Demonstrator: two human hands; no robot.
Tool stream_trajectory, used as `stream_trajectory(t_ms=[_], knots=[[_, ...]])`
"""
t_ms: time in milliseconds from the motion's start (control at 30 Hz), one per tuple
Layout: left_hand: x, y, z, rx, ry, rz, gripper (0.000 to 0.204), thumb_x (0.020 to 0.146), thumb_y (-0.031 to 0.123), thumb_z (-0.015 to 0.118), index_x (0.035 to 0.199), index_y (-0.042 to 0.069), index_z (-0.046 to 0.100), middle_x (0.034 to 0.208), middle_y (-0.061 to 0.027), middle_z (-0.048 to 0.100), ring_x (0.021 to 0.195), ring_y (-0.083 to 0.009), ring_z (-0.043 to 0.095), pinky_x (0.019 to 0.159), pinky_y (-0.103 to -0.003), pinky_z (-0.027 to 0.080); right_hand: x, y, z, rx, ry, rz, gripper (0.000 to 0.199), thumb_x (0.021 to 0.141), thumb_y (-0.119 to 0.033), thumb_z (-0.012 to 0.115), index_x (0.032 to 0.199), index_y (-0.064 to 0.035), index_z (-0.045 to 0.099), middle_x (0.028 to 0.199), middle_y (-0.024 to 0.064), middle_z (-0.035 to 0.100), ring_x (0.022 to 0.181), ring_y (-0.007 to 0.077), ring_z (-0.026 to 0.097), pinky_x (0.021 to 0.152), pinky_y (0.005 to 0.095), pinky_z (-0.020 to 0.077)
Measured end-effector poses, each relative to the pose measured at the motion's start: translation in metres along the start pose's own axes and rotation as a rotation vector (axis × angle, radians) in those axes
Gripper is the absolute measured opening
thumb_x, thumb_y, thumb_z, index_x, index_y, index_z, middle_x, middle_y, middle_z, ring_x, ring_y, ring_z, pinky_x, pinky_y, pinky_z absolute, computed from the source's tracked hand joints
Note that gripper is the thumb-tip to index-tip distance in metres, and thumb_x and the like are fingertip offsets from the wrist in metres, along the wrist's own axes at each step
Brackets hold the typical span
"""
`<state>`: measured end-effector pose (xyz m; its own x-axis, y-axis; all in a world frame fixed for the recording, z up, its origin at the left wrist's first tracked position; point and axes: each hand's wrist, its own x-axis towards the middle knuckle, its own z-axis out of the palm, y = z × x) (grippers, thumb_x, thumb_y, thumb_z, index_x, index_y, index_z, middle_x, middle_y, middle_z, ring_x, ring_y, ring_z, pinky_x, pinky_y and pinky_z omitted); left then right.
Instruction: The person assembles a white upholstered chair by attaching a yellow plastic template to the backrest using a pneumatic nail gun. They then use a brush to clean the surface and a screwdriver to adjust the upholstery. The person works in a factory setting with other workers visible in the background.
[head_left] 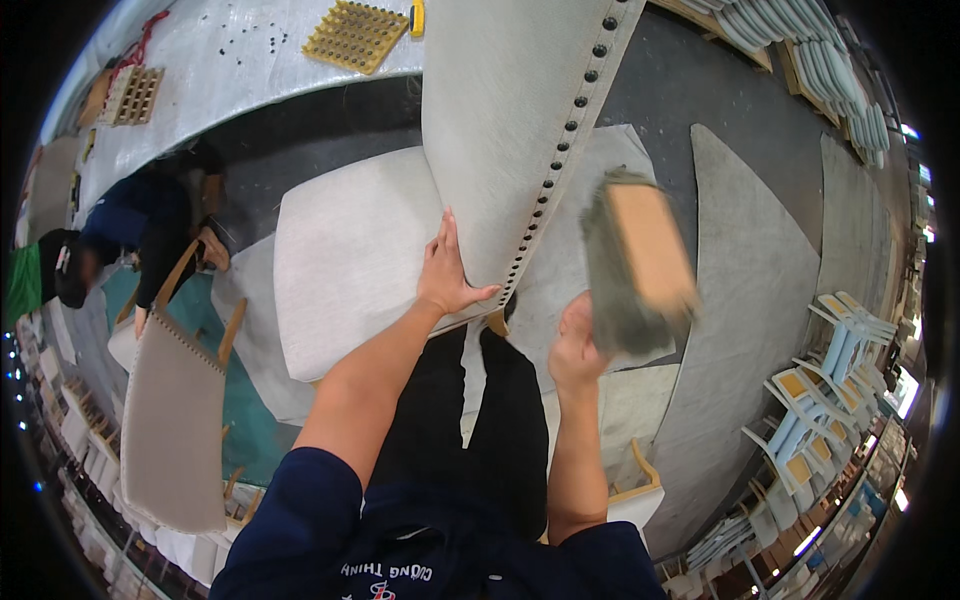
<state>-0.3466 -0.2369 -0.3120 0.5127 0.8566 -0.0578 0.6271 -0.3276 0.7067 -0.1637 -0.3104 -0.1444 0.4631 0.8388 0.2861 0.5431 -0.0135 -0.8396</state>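
A pale upholstered chair stands in front of me, its seat (pixel 350 255) to the left and its tall back (pixel 500 110) rising toward the top. Dark round nail heads (pixel 553 165) run in a row along the back's edge. My left hand (pixel 448 275) lies with fingers stretched against the lower part of the back, where it meets the seat. To the right of the chair, my right hand (pixel 577 345) is closed on a brush (pixel 650 245) with a wooden back and grey-green bristles. The brush is blurred and apart from the chair.
A plastic-covered table (pixel 230 75) at the far left bears a yellow studded tray (pixel 355 37) and loose nails. Another person (pixel 140 215) crouches at the left by a second chair (pixel 175 425). Stacked chair frames (pixel 815 400) stand right; cardboard sheets (pixel 745 260) cover the floor.
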Motion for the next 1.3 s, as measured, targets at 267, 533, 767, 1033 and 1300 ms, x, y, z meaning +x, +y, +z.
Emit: stream_trajectory(t_ms=[267, 533, 767, 1033, 1300], knots=[[0.003, 0.006, 0.004, 0.0, -0.031, -0.034, 0.152, 0.062, 0.074, 0.08, 0.161, 0.001, -0.009, 0.17, -0.0233, 0.001, 0.154, -0.0373, 0.021, 0.117, -0.054, 0.028, 0.056, -0.002, 0.008, -0.169, -0.083, 0.012, 0.039, 0.105, -0.026, 0.057, 0.073, -0.0079, 0.044, 0.058, 0.0018, 0.041, 0.044, 0.0119, 0.029, 0.044, 0.0281, 0.0253], [0.003, 0.004, 0.002, 0.046, -0.035, -0.049, 0.152, 0.062, 0.075, 0.078, 0.161, 0.001, -0.01, 0.171, -0.0215, 0.0, 0.153, -0.0368, 0.023, 0.119, -0.052, 0.028, 0.051, 0.009, 0.012, 0.243, 0.037, -0.272, 0.045, 0.108, -0.031, 0.052, 0.071, -0.0078, 0.042, 0.06, 0.0017, 0.039, 0.049, 0.0116, 0.033, 0.045, 0.0304, 0.0293], [0.001, -0.002, 0.0, 0.026, -0.014, -0.061, 0.153, 0.061, 0.077, 0.076, 0.161, 0.001, -0.011, 0.171, -0.0218, 0.0, 0.153, -0.0361, 0.025, 0.119, -0.051, 0.028, 0.04, -0.006, 0.002, 0.241, 0.074, -0.281, 0.05, 0.11, -0.037, 0.044, 0.07, -0.0091, 0.036, 0.057, 0.0018, 0.037, 0.05, 0.0112, 0.034, 0.046, 0.0292, 0.0334], [0.001, -0.009, -0.003, 0.083, 0.011, -0.061, 0.154, 0.06, 0.079, 0.076, 0.16, -0.001, -0.009, 0.171, -0.0205, 0.002, 0.151, -0.0356, 0.028, 0.119, -0.052, 0.028, 0.033, -0.03, -0.009, 0.296, 0.018, 0.018, 0.045, 0.11, -0.034, 0.045, 0.073, -0.0079, 0.047, 0.057, 0.0029, 0.042, 0.052, 0.0108, 0.037, 0.049, 0.0323, 0.035], [0.005, -0.006, 0.0, 0.082, -0.011, -0.081, 0.153, 0.062, 0.08, 0.074, 0.16, -0.002, -0.008, 0.171, -0.0213, 0.003, 0.151, -0.036, 0.028, 0.118, -0.053, 0.027, 0.008, 0.003, 0.002, 0.334, -0.042, 0.051, 0.03, 0.11, -0.025, 0.043, 0.086, -0.0072, 0.042, 0.06, 0.0002, 0.035, 0.049, 0.0084, 0.027, 0.046, 0.023, 0.0265]])
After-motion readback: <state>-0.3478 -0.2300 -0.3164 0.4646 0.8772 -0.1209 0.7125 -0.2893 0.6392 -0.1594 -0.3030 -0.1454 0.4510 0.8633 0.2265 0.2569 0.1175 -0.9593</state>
